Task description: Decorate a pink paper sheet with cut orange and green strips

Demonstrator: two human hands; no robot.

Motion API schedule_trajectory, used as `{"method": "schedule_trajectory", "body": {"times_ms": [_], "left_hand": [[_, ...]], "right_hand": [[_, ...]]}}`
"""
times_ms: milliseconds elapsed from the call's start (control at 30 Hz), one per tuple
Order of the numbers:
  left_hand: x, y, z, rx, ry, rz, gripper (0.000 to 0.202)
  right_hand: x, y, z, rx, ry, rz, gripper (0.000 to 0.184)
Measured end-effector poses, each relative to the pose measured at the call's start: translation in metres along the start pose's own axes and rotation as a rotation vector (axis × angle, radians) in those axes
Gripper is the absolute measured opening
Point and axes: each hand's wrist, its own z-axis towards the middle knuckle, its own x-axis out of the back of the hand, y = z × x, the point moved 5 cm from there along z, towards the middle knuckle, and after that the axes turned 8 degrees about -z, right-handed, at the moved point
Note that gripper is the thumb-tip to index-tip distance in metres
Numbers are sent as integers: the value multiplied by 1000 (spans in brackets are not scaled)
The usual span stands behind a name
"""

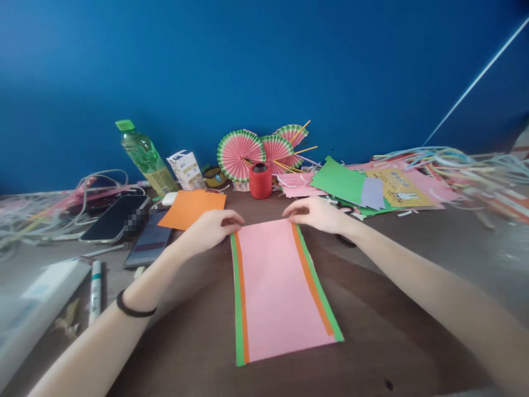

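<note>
A pink paper sheet [278, 286] with orange and green strips along both long sides lies flat on the brown table [388, 336]. My left hand [212, 227] pinches its far left corner with curled fingers. My right hand [316, 214] grips the far right corner the same way. Both forearms stretch forward from the near edge, and a black band circles my left wrist.
An orange sheet [190, 208], two phones [115, 218], a marker [95, 289] and a green bottle [144, 157] sit to the left. A red spool [260, 181], pink paper fans [241, 154] and piles of coloured paper [372, 190] line the back by the blue wall.
</note>
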Motion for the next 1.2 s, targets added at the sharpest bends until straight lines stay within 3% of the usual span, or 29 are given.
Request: {"method": "schedule_trajectory", "body": {"times_ms": [133,400,667,1200], "left_hand": [[-14,0,1,-30,-59,157,22],[-22,1,0,-132,-202,197,19],[-24,4,1,-172,-115,455,21],[-30,0,2,-222,-113,568,19]], "right_hand": [[-15,3,1,90,-22,-264,15],[-21,0,1,234,-11,-477,16],[-27,-7,-1,299,-63,-756,20],[-31,-6,0,316,-23,-935,16]]}}
